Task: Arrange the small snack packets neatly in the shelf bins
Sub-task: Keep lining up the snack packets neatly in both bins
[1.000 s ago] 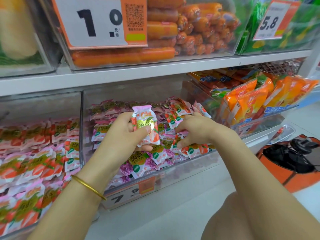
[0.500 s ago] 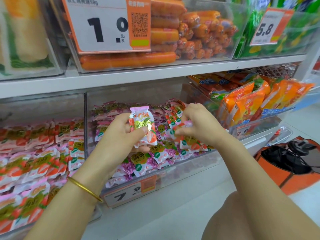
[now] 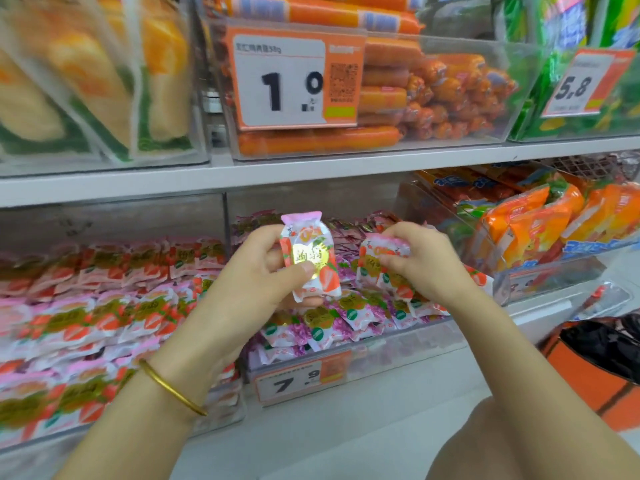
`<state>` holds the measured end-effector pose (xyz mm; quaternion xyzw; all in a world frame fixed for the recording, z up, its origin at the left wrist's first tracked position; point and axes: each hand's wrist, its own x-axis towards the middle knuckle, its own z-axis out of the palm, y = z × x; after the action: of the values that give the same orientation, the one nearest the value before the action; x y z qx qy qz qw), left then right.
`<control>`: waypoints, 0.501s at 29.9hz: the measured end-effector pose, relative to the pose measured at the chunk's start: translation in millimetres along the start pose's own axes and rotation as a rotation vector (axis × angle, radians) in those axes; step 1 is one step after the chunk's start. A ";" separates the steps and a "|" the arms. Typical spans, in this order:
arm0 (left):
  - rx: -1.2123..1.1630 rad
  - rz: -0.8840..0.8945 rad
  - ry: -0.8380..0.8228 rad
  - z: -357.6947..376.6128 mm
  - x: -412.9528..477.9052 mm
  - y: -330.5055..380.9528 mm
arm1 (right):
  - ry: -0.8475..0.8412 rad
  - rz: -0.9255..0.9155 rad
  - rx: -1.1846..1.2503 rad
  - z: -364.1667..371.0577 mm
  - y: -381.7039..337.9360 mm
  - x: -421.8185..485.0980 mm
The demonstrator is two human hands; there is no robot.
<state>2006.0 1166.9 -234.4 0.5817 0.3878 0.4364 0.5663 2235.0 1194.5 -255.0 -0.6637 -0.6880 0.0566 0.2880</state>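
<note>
Grip of my left hand [image 3: 256,282]: thumb and fingers closed on one strawberry packet [image 3: 310,258], held upright. My right hand [image 3: 426,265] pinches a second packet [image 3: 381,249] just beside the first. Both hang above the heaped packets [image 3: 346,317] in the clear middle bin [image 3: 398,355] on the lower shelf [image 3: 363,431].
</note>
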 end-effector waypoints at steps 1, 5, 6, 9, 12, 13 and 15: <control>-0.034 0.012 0.010 -5.9 -5.8 5.1 | 0.083 -0.053 0.023 -2.0 -9.9 -2.2; -0.077 0.074 0.164 -48.8 -32.1 22.2 | 0.332 -0.460 0.059 -2.8 -62.4 -15.6; -0.066 0.080 0.227 -63.0 -38.5 23.3 | 0.347 -0.548 0.066 -1.5 -76.9 -20.1; 0.059 0.102 0.442 -109.2 -54.8 18.5 | 0.308 -0.712 0.113 7.2 -123.9 -31.7; 0.267 0.076 0.578 -146.1 -69.2 5.3 | 0.214 -0.776 0.182 21.3 -164.8 -38.9; 0.323 0.047 0.580 -154.4 -74.2 0.5 | 0.177 -0.775 0.221 26.2 -175.8 -39.4; 0.373 -0.032 0.536 -164.0 -83.7 -8.0 | 0.066 -0.719 0.287 35.1 -196.0 -37.7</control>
<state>1824.4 1140.8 -251.8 0.5337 0.6053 0.4866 0.3347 2044.1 1147.5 -205.9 -0.3345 -0.8521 0.0264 0.4016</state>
